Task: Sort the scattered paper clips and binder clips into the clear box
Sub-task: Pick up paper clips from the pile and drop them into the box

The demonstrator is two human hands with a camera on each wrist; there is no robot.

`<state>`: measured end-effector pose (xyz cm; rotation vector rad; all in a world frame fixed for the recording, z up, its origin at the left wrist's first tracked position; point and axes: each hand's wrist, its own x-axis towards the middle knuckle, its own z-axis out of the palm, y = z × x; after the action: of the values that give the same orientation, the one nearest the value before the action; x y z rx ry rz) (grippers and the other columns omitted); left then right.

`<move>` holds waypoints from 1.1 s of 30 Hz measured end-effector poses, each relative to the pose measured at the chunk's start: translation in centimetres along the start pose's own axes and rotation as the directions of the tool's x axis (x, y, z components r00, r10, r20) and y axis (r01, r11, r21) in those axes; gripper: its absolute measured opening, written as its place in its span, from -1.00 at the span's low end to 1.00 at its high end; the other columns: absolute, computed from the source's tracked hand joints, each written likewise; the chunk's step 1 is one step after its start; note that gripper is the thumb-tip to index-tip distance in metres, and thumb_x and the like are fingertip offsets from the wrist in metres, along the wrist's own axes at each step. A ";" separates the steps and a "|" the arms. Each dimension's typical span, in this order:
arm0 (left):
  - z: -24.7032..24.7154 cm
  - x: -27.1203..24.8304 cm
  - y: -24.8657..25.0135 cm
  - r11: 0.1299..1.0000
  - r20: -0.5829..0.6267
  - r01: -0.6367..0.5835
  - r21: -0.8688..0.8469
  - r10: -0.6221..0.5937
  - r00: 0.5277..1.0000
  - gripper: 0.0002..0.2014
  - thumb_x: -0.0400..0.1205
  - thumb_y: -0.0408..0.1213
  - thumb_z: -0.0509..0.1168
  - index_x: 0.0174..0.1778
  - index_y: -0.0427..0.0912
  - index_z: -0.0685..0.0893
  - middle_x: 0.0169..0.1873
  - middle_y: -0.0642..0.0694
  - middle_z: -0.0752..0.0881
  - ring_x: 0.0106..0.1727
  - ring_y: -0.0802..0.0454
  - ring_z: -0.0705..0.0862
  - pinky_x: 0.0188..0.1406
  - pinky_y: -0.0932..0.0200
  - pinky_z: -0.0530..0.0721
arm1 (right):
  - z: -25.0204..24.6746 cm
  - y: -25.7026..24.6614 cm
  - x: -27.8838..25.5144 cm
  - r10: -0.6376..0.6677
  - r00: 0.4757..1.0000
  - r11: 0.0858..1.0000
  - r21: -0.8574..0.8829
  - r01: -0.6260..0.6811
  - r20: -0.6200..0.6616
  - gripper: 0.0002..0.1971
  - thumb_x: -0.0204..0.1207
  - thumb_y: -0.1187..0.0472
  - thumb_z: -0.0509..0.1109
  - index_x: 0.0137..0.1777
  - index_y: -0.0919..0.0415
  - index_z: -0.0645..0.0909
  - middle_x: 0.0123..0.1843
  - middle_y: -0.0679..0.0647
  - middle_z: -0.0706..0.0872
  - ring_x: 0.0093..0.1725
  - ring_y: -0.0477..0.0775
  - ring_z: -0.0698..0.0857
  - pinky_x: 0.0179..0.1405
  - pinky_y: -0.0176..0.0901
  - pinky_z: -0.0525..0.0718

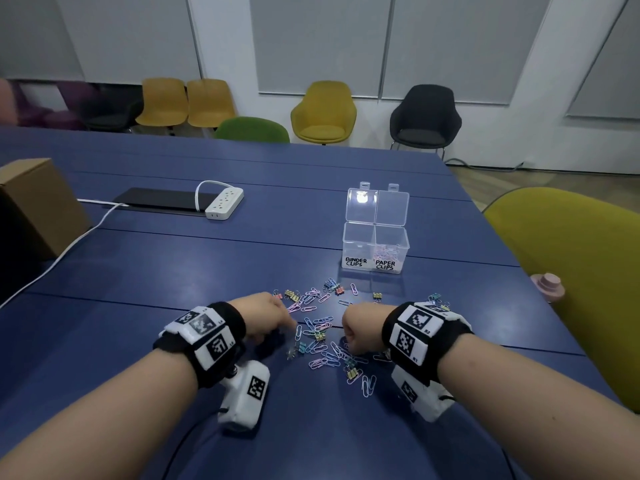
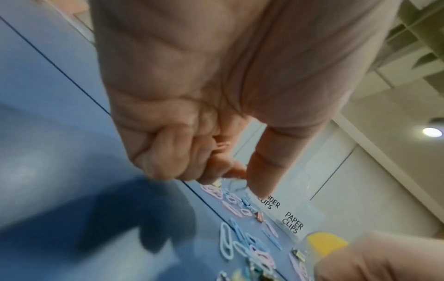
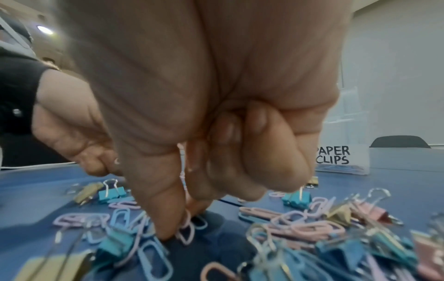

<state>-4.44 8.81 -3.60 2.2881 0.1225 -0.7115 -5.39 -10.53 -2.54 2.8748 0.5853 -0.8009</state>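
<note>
Blue worktop (image 1: pixel 311 209), meeting room, chairs along the far wall.

Clips (image 1: pixel 322 336): pastel paper clips and small binder clips, scattered flat in a loose patch between the two hands and the box; long axes lie every which way.

Box (image 1: pixel 375 247): clear, two compartments side by side, lids (image 1: pixel 377 206) hinged open and standing upright behind. Fronts lettered BINDER CLIPS on the left, PAPER CLIPS on the right, facing the person. Paper clips already lie in the right compartment; the left one's contents cannot be told.

Left hand (image 1: pixel 268 318): over the patch's left edge, outer fingers (image 2: pixel 168 152) curled in, forefinger straight and pointing down. Only the left wrist view shows a pink paper clip (image 2: pixel 222 147) tucked among the curled fingers.

Right hand (image 1: pixel 362 329): fisted over the patch's right side. Only the right wrist view shows thumb and forefinger tips (image 3: pixel 168 218) pinching a lilac paper clip (image 3: pixel 186 231) that stands on the worktop.

Also: power strip (image 1: pixel 225 202), cardboard carton (image 1: pixel 38 206).
</note>
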 end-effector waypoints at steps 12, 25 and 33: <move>-0.5 1.0 0.5 0.563 0.101 0.088 -0.822 -0.008 0.995 -0.85 0.66 -0.44 0.16 -0.20 -0.25 0.58 -0.45 -0.10 0.58 -0.62 0.12 0.49 -0.73 0.36 0.42 | 0.0 3.3 -0.5 0.078 0.988 0.570 0.819 0.063 -0.130 -0.78 0.41 0.27 0.49 -0.36 0.11 0.51 -0.45 0.03 0.56 -0.57 -0.04 0.43 -0.54 -0.29 0.41; -0.3 1.3 2.1 0.796 0.015 -0.292 0.530 0.336 0.942 -0.66 0.38 -0.23 0.55 0.05 0.00 0.70 -0.29 0.04 0.53 -0.25 0.09 0.51 -0.26 0.27 0.49 | -1.0 1.4 0.8 0.159 0.980 0.321 0.945 0.066 -0.123 -0.82 0.59 0.33 0.21 -0.25 0.23 0.54 -0.44 0.06 0.47 -0.56 -0.01 0.39 -0.60 -0.28 0.33; -0.4 2.5 2.0 0.757 0.103 -0.397 0.519 0.406 0.908 -0.74 0.38 -0.23 0.55 -0.05 -0.01 0.72 -0.33 0.10 0.58 -0.32 0.16 0.52 -0.17 0.22 0.53 | -1.9 -1.7 1.9 -0.007 0.982 0.985 0.169 0.039 -0.188 -0.69 0.50 0.25 0.40 0.24 0.12 0.57 0.26 0.09 0.68 0.28 0.18 0.64 0.18 -0.03 0.59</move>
<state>-1.57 7.29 -3.49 2.7093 -0.6268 -0.5368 -3.63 -7.97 -1.94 3.1317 0.5969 -0.6158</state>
